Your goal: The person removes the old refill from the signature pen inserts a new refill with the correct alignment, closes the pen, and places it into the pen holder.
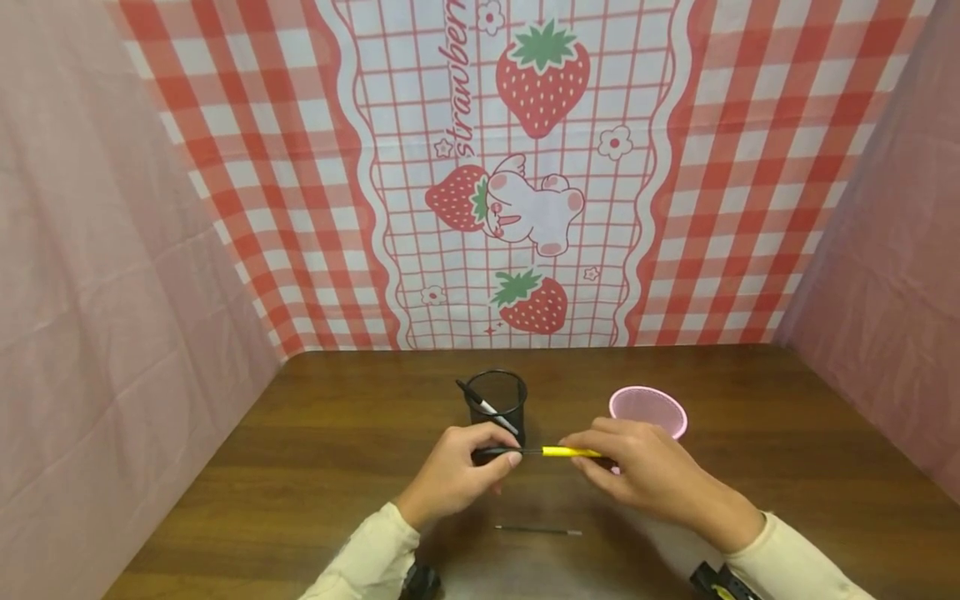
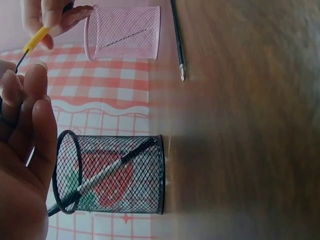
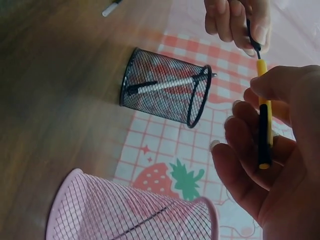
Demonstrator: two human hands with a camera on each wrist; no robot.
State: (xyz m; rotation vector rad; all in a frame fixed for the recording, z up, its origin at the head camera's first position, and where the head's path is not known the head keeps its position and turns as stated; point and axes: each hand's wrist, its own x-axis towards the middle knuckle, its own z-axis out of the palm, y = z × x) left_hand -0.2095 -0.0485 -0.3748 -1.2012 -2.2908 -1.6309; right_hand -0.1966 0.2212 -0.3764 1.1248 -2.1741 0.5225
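My left hand (image 1: 459, 468) pinches a slim black pen part (image 1: 491, 451) between thumb and fingers. From it a thin dark rod (image 1: 531, 451) runs level to the open end of a yellow pen barrel (image 1: 564, 452). My right hand (image 1: 648, 471) grips that barrel, whose black clip (image 3: 264, 132) lies along its rear half in the right wrist view. The left fingers cover much of the black part. On the table below both hands lies a dark pen refill (image 1: 537, 530) with a pale end.
A black mesh cup (image 1: 522, 422) stands behind my left hand, a black-and-white pen (image 1: 491, 408) leaning in it. Behind my right hand is a pink mesh cup (image 1: 685, 421); a thin dark rod (image 3: 145, 220) shows through its mesh. Checked strawberry cloth (image 1: 517, 250) hangs behind the wooden table (image 1: 300, 483).
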